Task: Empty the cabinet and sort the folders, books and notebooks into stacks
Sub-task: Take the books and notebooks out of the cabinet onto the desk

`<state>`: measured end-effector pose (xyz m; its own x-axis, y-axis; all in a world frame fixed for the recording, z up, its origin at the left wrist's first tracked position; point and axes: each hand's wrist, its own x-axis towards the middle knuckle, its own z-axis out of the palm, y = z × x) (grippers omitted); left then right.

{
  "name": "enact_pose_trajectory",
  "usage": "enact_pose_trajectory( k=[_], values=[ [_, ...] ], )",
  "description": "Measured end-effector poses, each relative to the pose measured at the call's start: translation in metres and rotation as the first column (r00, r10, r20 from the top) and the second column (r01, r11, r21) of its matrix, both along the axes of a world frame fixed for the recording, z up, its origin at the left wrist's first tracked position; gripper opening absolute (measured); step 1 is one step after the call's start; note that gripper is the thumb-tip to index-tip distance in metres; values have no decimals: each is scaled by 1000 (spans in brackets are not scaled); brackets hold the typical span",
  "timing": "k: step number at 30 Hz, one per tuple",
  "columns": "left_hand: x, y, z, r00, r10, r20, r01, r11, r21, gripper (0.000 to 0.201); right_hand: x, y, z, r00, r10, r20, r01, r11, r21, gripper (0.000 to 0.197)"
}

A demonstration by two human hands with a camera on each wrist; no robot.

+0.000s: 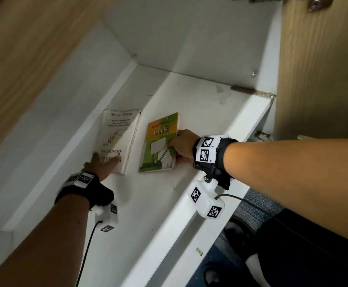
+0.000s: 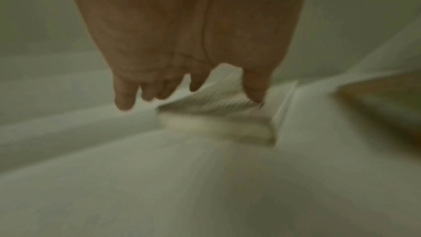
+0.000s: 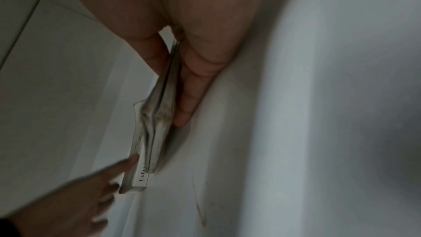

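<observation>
Two books lie flat on the white cabinet shelf. The white paperback is on the left and a green and orange book titled "Tennis" on the right. My left hand reaches onto the white paperback's near end, with its fingers stretched out and touching the cover. In the blurred left wrist view the fingers hang over the paperback. My right hand pinches the Tennis book's right edge. The right wrist view shows the thumb on top and fingers beneath that book.
Open wooden doors stand on the left and right, the right one on metal hinges. The rest of the shelf is bare white board. Blue carpet and the person's dark legs lie below the shelf's front edge.
</observation>
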<state>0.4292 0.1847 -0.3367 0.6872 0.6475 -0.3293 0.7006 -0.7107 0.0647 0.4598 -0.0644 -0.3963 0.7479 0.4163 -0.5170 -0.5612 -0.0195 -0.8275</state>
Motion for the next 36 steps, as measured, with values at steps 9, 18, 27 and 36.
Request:
enact_pose_trajectory(
  k=[9, 18, 27, 36],
  values=[
    [-61, -31, -26, 993, -37, -111, 57, 983, 175, 85, -1, 4, 4, 998, -41, -40, 43, 998, 38, 31],
    [-18, 8, -2, 999, 7, 40, -11, 995, 103, 101, -2, 3, 3, 989, -70, -132, 84, 991, 108, 32],
    [-22, 21, -9, 957, 247, 149, -201, 941, -271, 92, 4, 9, 1, 990, -57, -127, 69, 993, 98, 23],
    [-60, 4, 22, 806, 525, 272, -203, 678, -707, 42, -9, 1, 12, 998, 44, 49, -40, 995, -94, 34]
  ],
)
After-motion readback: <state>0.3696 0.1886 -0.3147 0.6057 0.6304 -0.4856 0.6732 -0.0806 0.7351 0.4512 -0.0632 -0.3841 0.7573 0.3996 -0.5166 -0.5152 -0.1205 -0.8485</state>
